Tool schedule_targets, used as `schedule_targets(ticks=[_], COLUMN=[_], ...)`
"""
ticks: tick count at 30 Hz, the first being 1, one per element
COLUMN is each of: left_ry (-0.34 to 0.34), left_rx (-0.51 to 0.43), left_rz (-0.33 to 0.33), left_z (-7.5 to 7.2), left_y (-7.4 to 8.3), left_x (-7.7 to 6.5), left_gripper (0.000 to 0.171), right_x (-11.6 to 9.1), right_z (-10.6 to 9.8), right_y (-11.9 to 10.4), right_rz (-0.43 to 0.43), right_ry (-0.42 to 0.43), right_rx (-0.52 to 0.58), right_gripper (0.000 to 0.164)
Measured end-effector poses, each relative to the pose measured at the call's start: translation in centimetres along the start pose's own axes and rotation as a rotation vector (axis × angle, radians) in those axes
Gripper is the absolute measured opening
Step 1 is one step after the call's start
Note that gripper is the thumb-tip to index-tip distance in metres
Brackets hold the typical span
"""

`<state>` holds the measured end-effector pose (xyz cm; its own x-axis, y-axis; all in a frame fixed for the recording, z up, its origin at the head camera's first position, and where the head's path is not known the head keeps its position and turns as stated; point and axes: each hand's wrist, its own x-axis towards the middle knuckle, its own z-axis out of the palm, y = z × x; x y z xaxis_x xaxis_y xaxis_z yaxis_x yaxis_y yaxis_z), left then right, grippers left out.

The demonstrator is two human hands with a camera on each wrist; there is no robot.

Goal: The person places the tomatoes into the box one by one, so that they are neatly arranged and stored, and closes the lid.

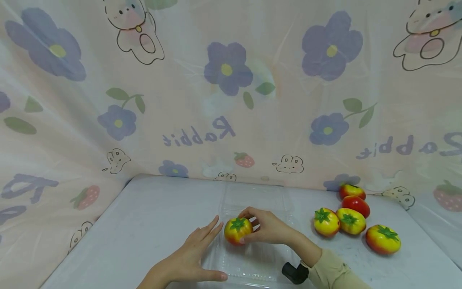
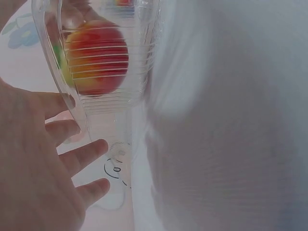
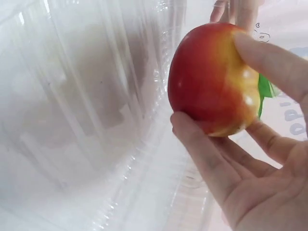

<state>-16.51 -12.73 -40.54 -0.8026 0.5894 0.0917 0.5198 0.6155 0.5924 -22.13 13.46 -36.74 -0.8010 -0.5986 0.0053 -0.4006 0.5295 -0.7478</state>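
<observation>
My right hand (image 1: 268, 228) pinches a red-and-yellow tomato (image 1: 238, 231) with a green star-shaped leaf top. In the right wrist view, the thumb and fingertips press on the sides of the tomato (image 3: 211, 82), which is held over a clear plastic box (image 3: 72, 96). In the head view, the box (image 1: 252, 265) lies open on the table, its lid (image 1: 256, 197) folded back. Beside its left edge is my left hand (image 1: 191, 255), fingers spread and straight, holding nothing. Through the ribbed wall of the box, the left wrist view shows the tomato (image 2: 98, 57).
On the right of the white table (image 1: 144, 224) several similar fruits lie grouped, among them a yellow one (image 1: 326, 226), a red one (image 1: 355, 206) and one standing apart (image 1: 383, 240). A patterned curtain (image 1: 202, 100) hangs behind. Near the right sleeve is a black object (image 1: 295, 273).
</observation>
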Motion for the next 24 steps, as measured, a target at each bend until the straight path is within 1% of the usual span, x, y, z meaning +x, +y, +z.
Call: schedule_targets(ticks=[11, 16, 20, 24], left_ry=[-0.024, -0.026, -0.030, -0.028], left_rx=[-0.009, -0.005, 0.002, 0.007], left_rz=[-0.012, -0.012, -0.015, -0.017], left_z=[0.00, -0.03, -0.11, -0.07], left_y=[0.08, 0.07, 0.08, 0.03], left_x=[0.18, 0.17, 0.12, 0.10], left_gripper=[0.104, 0.105, 0.105, 0.105], right_x=[0.39, 0.39, 0.20, -0.16], right_z=[0.63, 0.60, 0.50, 0.24], right_y=[0.28, 0.09, -0.24, -0.51], right_rz=[0.016, 0.029, 0.019, 0.013], right_ry=[-0.027, -0.022, -0.016, -0.020], right_rx=[0.008, -0.043, -0.099, -0.134], right_gripper=[0.042, 0.043, 0.045, 0.050])
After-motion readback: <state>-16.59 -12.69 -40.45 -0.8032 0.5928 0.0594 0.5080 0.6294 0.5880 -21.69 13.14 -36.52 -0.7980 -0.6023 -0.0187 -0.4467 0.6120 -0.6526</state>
